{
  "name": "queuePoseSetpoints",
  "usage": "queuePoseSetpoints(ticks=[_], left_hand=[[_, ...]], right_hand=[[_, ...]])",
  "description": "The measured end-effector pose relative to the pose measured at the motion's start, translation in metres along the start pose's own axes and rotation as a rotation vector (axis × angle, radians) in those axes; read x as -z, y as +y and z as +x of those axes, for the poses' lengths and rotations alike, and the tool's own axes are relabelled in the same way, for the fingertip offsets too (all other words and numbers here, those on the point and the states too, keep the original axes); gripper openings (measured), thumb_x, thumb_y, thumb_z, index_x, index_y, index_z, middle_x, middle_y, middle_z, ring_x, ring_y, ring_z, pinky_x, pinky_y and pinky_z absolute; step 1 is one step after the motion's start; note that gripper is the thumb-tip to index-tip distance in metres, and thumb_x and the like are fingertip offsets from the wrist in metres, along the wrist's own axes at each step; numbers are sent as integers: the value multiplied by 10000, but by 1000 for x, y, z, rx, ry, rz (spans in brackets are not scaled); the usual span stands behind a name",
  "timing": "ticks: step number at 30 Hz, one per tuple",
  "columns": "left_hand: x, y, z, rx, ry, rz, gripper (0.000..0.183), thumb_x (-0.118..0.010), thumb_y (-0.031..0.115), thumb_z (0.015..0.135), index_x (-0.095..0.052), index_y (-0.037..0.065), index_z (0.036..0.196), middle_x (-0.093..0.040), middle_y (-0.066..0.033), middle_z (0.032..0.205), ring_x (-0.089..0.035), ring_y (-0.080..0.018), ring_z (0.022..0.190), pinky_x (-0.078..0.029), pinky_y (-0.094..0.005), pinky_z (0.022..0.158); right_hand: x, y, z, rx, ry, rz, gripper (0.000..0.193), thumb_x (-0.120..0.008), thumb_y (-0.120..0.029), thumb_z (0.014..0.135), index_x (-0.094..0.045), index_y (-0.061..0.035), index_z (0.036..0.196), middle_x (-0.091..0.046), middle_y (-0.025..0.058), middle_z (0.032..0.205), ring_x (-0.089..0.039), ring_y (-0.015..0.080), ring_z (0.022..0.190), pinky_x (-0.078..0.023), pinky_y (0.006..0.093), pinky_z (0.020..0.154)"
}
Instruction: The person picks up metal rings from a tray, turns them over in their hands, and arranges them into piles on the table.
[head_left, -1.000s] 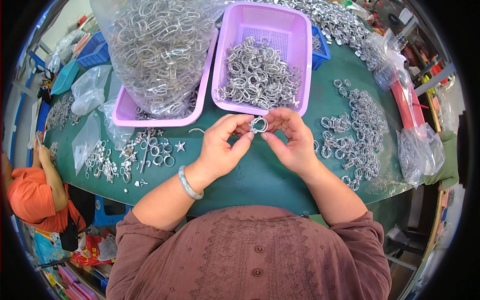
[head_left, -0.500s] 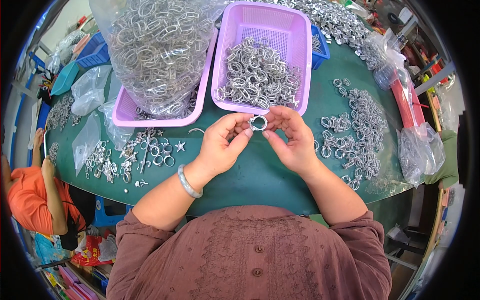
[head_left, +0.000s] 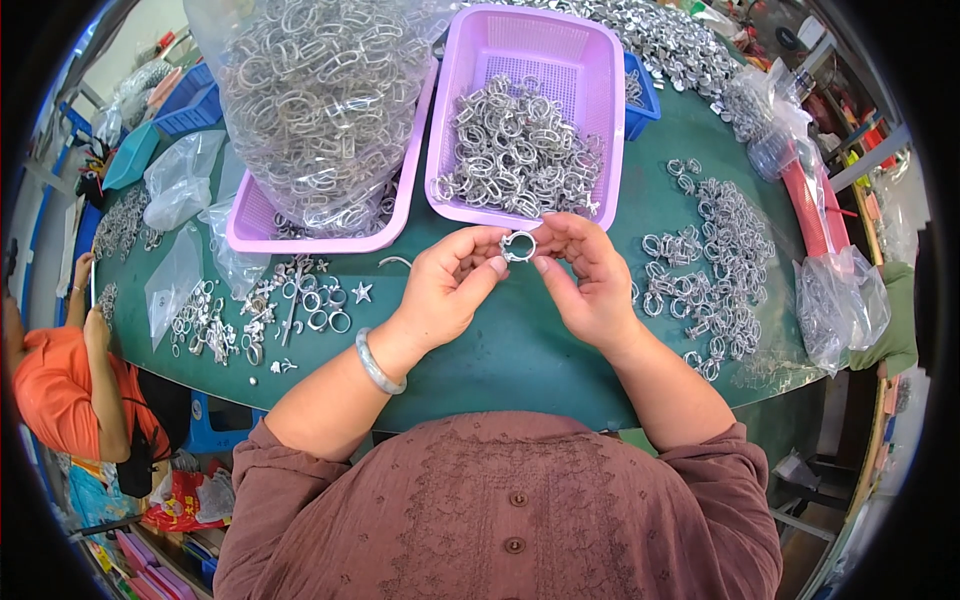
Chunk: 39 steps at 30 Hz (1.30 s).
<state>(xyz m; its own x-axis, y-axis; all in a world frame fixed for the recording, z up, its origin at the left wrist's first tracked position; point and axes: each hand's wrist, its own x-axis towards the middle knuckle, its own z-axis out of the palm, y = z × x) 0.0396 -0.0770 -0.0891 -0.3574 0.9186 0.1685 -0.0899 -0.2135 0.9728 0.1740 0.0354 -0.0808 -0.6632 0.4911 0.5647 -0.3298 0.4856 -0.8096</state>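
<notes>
A silver-coloured metal ring [head_left: 519, 247] with a small raised part on its left side is pinched between the thumb and fingers of my left hand [head_left: 448, 282]. My right hand [head_left: 590, 285] is close against the ring's right side, its fingers curled and its thumb apart from them. Whether its fingertips touch the ring is hard to tell. Just beyond my hands stands a pink basket [head_left: 435, 150] partly filled with similar metal rings [head_left: 520, 150]. Another pile of rings [head_left: 725, 265] lies on the green table [head_left: 480, 370] to the right.
At left, a big clear bag of metal pieces [head_left: 320, 110] stands in a second pink basket [head_left: 300, 245]. Sorted small parts [head_left: 205, 320] and a metal star [head_left: 362, 292] lie nearer. A blue bin [head_left: 640, 95] sits behind. A person in orange [head_left: 70, 390] works at far left.
My right thumb has drawn back slightly from the ring. My left hand keeps its pinch on the ring, nearly unmoved.
</notes>
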Motion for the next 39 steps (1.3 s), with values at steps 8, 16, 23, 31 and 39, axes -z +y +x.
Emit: queuePoseSetpoints(ticks=[8,16,23,31,39], left_hand=[[-1,8,1,-275,21,265,299,-562,-83,775,-562,-4,1063,-530,-55,958,-532,-103,823,-453,-225,725],[0,6,2,-352,16,302,304,-576,-101,753,-576,-2,1040,-525,-69,970,-530,-111,823,-451,-225,720],[0,7,1,-369,20,371,289,-580,-98,751,-578,-5,1024,-523,-75,969,-533,-117,824,-454,-223,713],[-5,8,2,-372,22,370,258,-589,-96,738,-579,-6,980,-517,-64,922,-536,-111,779,-454,-219,687],[-10,16,1,-474,62,470,257,-623,-75,713,-585,6,954,-542,-53,811,-528,-117,708,-436,-215,618]], right_hand=[[1,-4,-1,-29,1,54,470,-556,116,753,-412,8,1188,-543,94,983,-557,146,874,-472,273,769],[1,-6,0,-28,7,18,491,-571,114,744,-417,-1,1196,-550,91,970,-557,140,869,-468,265,772],[2,-4,0,-11,9,8,480,-576,116,737,-433,0,1180,-560,91,964,-564,141,864,-470,264,769],[3,0,0,8,7,-34,460,-576,103,735,-455,-6,1165,-573,99,966,-578,150,828,-482,259,725],[5,-6,3,-119,-79,153,270,-561,52,777,-529,15,1043,-545,74,964,-553,112,784,-463,235,693]])
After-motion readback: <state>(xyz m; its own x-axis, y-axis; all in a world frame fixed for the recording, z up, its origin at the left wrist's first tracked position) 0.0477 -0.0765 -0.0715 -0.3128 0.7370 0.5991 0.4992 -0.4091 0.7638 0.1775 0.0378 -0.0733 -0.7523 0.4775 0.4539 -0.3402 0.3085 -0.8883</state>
